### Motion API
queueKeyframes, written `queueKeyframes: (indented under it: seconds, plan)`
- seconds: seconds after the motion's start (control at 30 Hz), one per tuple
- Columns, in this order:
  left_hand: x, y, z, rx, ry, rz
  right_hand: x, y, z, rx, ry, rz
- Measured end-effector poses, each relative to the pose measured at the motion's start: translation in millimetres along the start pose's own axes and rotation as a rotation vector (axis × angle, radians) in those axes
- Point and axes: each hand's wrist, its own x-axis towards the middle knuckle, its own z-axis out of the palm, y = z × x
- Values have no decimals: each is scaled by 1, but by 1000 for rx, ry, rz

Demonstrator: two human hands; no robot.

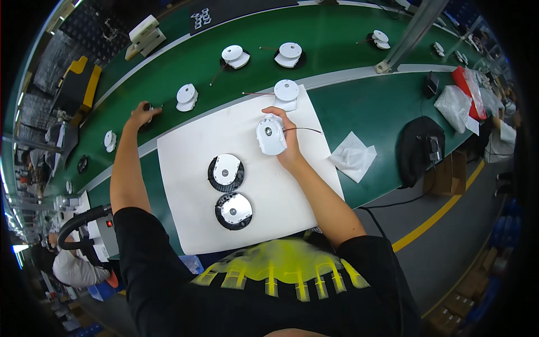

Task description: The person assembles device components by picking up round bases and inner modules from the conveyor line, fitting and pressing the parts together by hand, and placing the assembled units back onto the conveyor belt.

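Observation:
My right hand (287,135) grips a white rounded housing (270,136) above the white mat, its round metal centre showing. A thin dark wire (303,129) trails from the housing to the right. Out on the green conveyor, my left hand (144,115) has its fingers curled around a dark part (147,106), mostly hidden by the hand. Two black round bases with white plates, an upper one (226,171) and a lower one (234,211), lie on the mat between my arms. At the mat's far edge sits another white assembly (286,92) with a wire.
Several white assemblies stand along the green conveyor (320,33), one of them (187,97) beyond the white mat (182,219). Right of the mat lie a crumpled white sheet (353,157) and a black bag (420,151). A metal post (412,33) rises at the conveyor's edge.

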Motion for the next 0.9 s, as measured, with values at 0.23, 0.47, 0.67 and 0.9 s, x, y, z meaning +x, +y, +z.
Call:
queueKeyframes:
  seconds: [0.23,0.47,0.67,0.9]
  plan:
    - [-46,19,10,173,170,109,-1,4,-5,-115,-25,-25]
    - [-218,76,50,-9,182,539,-18,-18,6,-1248,-1,-562]
    - [-309,71,69,75,62,520,-50,-24,45,-1792,-86,-464]
    - [-335,46,64,21,196,524,-12,-38,57,-2077,-80,-478]
